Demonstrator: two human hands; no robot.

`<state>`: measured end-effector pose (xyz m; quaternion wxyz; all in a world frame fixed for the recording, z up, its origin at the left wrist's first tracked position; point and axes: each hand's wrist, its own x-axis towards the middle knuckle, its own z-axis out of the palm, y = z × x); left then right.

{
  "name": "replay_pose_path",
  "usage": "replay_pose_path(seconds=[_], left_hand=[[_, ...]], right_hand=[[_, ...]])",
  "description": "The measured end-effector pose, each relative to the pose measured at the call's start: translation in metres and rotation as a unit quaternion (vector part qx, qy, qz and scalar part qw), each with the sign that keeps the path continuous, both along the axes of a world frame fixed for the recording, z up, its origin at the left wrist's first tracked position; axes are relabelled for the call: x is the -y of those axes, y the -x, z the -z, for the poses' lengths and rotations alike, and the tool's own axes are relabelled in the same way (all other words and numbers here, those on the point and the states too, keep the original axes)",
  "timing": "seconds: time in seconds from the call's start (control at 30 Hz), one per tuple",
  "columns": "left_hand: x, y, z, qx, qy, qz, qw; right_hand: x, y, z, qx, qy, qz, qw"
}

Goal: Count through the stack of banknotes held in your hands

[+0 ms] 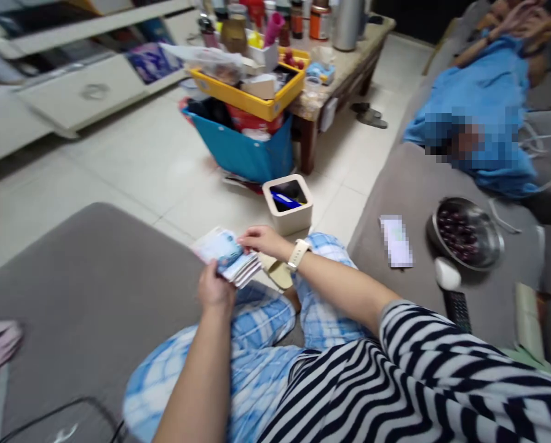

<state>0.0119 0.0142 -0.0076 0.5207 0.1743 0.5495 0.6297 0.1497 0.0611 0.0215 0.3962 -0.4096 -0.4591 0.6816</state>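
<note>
Just left of the frame's centre, my left hand (216, 288) clasps the stack of printed papers (224, 248) while my right hand (267, 240) pinches its right edge. Leafing seems the step in hand; parting sheets calls for steady left support.

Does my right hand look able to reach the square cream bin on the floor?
Likely yes: your right hand is near the square cream bin, whose open top looks uncovered, though that hand touches a blue-and-white paper stack.
</note>
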Motion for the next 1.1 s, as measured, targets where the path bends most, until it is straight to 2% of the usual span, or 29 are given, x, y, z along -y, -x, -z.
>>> replay_pose_path(seconds=[0.13, 0.27, 0.47, 0.87, 1.1], left_hand=[[0.005, 0.005, 0.006, 0.039, 0.013, -0.027, 0.999], [0.010, 0.005, 0.008, 0.053, 0.007, -0.012, 0.999], [0.012, 0.005, 0.011, 0.074, 0.001, -0.003, 0.997], [0.008, 0.007, 0.024, 0.091, -0.009, -0.026, 0.995], [0.007, 0.006, 0.020, 0.094, -0.009, -0.034, 0.995]], right_hand=[[0.003, 0.000, 0.005, 0.015, -0.012, 0.041, 0.999], [0.006, -0.001, 0.007, 0.008, -0.012, 0.068, 0.998], [0.010, -0.002, 0.002, -0.010, 0.005, 0.031, 0.999], [0.011, -0.002, 0.000, -0.009, -0.010, 0.013, 1.000], [0.013, -0.002, -0.004, -0.019, -0.001, -0.018, 1.000]])
